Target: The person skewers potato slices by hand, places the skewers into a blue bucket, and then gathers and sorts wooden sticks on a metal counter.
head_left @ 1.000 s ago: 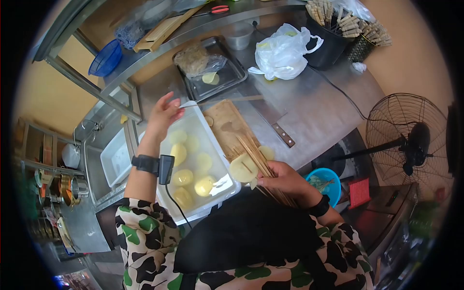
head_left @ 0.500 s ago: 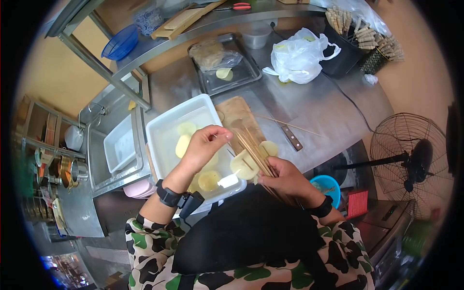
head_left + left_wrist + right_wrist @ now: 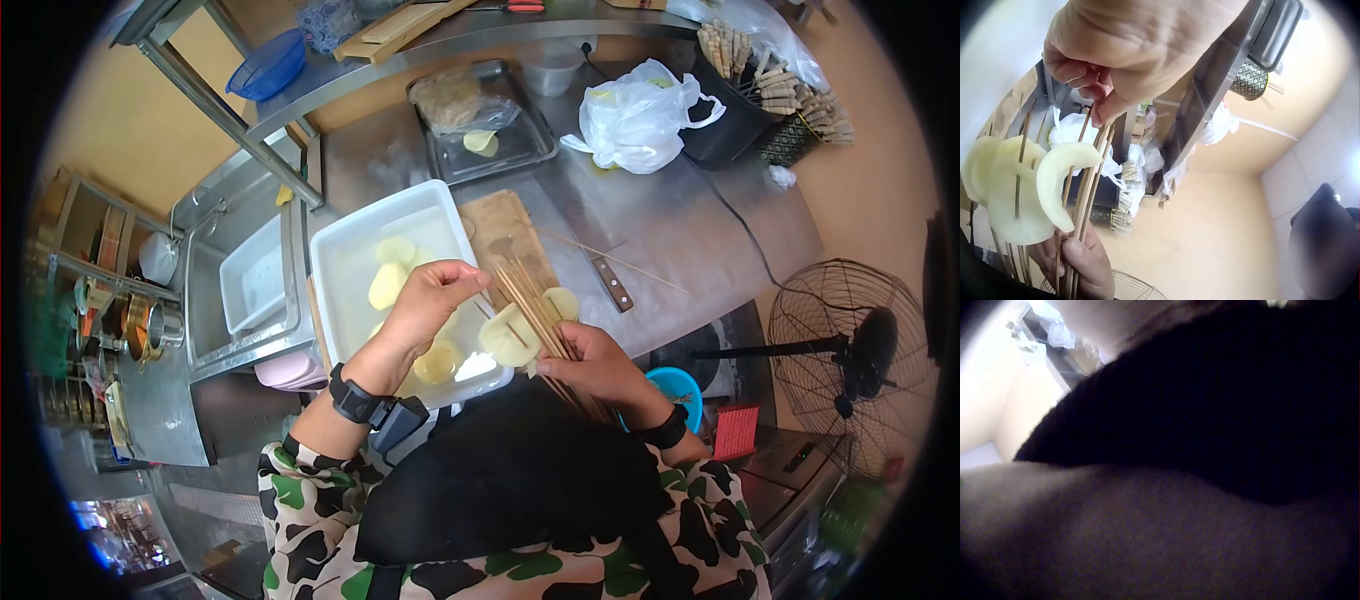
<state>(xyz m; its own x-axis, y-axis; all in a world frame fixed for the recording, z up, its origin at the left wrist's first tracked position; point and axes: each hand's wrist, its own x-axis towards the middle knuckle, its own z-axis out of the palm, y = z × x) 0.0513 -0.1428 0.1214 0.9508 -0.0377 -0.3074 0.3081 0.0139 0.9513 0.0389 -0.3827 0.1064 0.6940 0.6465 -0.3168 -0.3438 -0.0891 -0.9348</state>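
Observation:
The right hand [image 3: 600, 368] grips a bundle of thin wooden skewers [image 3: 535, 310], several of which carry pale yellow slices [image 3: 508, 338]. In the left wrist view one curved slice [image 3: 1060, 181] is pierced by a skewer beside the bundle [image 3: 1092, 187]. The left hand [image 3: 428, 305] pinches the tip of one skewer between thumb and fingertips, just above the bundle. Below and left of the hands is a white tub [image 3: 335, 250] of water with several peeled yellow pieces [image 3: 388, 286]. The right wrist view is mostly dark, blocked by a black band.
A wooden board [image 3: 500, 225] lies beside the tub, and a cleaver [image 3: 611, 284] with a loose skewer [image 3: 640, 272] is right of it. Behind are a black tray [image 3: 455, 168] and a white plastic bag [image 3: 635, 120]. A fan [image 3: 850, 350] stands at the right.
The left hand came from above the tub's far side, holding a skewer, to the bundle's tips. The right hand keeps its hold on the bundle. The head view shifted somewhat.

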